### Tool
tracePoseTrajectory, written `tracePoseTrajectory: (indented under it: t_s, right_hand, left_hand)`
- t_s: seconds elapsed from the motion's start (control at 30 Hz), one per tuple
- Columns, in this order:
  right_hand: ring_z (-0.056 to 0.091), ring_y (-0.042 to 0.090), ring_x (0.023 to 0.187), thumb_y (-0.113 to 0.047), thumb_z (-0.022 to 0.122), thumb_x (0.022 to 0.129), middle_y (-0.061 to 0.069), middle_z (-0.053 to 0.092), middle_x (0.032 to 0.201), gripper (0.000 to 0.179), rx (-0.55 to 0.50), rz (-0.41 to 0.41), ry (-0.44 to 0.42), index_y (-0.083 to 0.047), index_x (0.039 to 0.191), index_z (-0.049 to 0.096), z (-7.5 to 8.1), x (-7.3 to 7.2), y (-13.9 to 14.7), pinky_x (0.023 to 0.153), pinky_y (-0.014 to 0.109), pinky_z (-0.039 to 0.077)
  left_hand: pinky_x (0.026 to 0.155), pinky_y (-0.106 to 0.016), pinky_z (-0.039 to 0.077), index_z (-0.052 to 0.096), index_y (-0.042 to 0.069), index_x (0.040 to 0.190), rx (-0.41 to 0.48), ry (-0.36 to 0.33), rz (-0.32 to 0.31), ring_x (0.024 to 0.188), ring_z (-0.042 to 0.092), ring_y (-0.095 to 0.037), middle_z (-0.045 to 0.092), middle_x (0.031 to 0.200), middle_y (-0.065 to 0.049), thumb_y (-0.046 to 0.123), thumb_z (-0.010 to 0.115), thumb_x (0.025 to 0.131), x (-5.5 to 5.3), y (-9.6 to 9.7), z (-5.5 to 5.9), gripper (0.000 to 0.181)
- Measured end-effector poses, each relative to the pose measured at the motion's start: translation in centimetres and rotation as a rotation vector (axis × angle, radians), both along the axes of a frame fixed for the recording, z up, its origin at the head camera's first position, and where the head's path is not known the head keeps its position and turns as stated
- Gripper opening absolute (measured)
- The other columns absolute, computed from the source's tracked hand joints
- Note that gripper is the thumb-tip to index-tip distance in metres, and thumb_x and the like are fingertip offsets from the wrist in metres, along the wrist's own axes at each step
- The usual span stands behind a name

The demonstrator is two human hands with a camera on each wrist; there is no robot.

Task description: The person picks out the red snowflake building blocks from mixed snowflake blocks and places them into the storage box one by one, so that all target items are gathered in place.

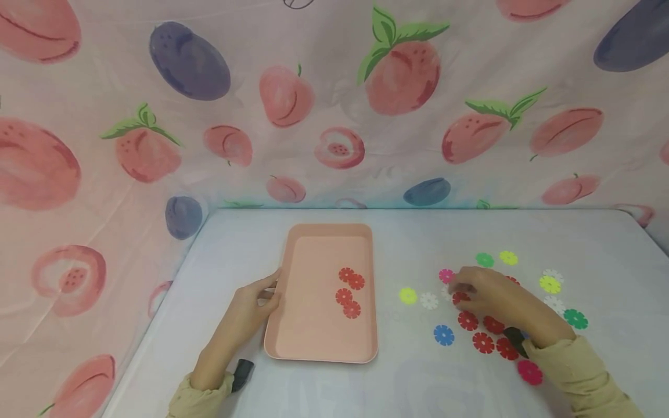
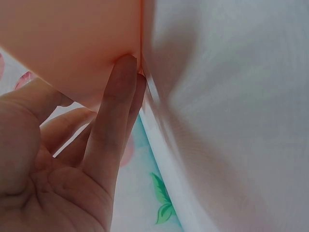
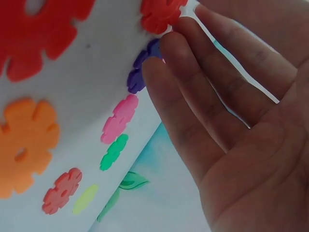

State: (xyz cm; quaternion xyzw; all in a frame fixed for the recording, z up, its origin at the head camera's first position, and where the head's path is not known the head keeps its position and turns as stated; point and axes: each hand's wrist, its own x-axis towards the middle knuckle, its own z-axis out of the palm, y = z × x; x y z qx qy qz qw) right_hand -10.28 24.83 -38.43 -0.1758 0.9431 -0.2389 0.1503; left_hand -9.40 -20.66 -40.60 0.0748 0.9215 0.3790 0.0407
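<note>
While left grip [image 1: 252, 306] holds tray [image 1: 308, 325], red discs [image 1: 343, 299] lie inside

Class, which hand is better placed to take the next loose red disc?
Probably the right hand: it's among the red discs; the left hand touches the tray on the side away from them.

the shallow pink rectangular tray [image 1: 308, 261] sits on the white table [image 1: 407, 244] between my left hand [image 1: 248, 307] and scattered multicoloured flower-shaped discs [image 1: 483, 342] around my right hand [image 1: 491, 297]; in its right half lie four red flower-shaped discs [image 1: 345, 297]
</note>
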Motion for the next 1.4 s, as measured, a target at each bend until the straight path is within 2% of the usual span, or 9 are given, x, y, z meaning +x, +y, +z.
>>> tracePoseTrajectory:
  t_s: [0.27,0.8,1.03,1.4]
  right_hand:
    - [0.059,0.016,0.089,-0.019,0.085,0.077,-0.005,0.064,0.094,0.033,0.002,0.005,0.011,-0.01,0.104,0.069,-0.31,-0.11,0.37,0.075,0.034,0.058]
    - [0.057,0.013,0.085,-0.019,0.085,0.077,-0.008,0.061,0.089,0.027,-0.003,0.005,0.019,-0.014,0.098,0.069,-0.59,-0.18,0.64,0.07,0.026,0.055]
    - [0.059,0.013,0.086,-0.02,0.085,0.077,-0.008,0.061,0.088,0.026,-0.017,0.001,0.016,-0.014,0.095,0.068,-0.43,-0.22,0.74,0.071,0.027,0.056]
    - [0.062,0.012,0.083,-0.014,0.082,0.08,-0.008,0.066,0.086,0.018,-0.043,0.006,-0.034,-0.013,0.093,0.07,-0.11,-0.23,0.42,0.072,0.028,0.057]
  left_hand:
    - [0.074,-0.025,0.055,0.049,0.009,0.147,-0.006,-0.022,0.011,0.103,0.07,-0.025,0.07,0.118,-0.013,0.01,0.064,0.094,-0.14,-0.05,-0.16,0.054]
    - [0.075,-0.026,0.056,0.049,0.008,0.146,-0.013,-0.01,0.01,0.103,0.07,-0.026,0.07,0.119,-0.015,0.009,0.064,0.094,-0.05,0.08,-0.01,0.054]
    - [0.076,-0.026,0.056,0.049,0.008,0.146,-0.007,-0.019,0.012,0.104,0.069,-0.026,0.067,0.126,-0.016,0.01,0.064,0.095,-0.04,0.09,0.1,0.054]
    - [0.077,-0.027,0.057,0.05,0.009,0.146,-0.004,-0.014,0.01,0.103,0.07,-0.025,0.068,0.124,-0.015,0.01,0.064,0.094,-0.07,0.02,-0.03,0.054]
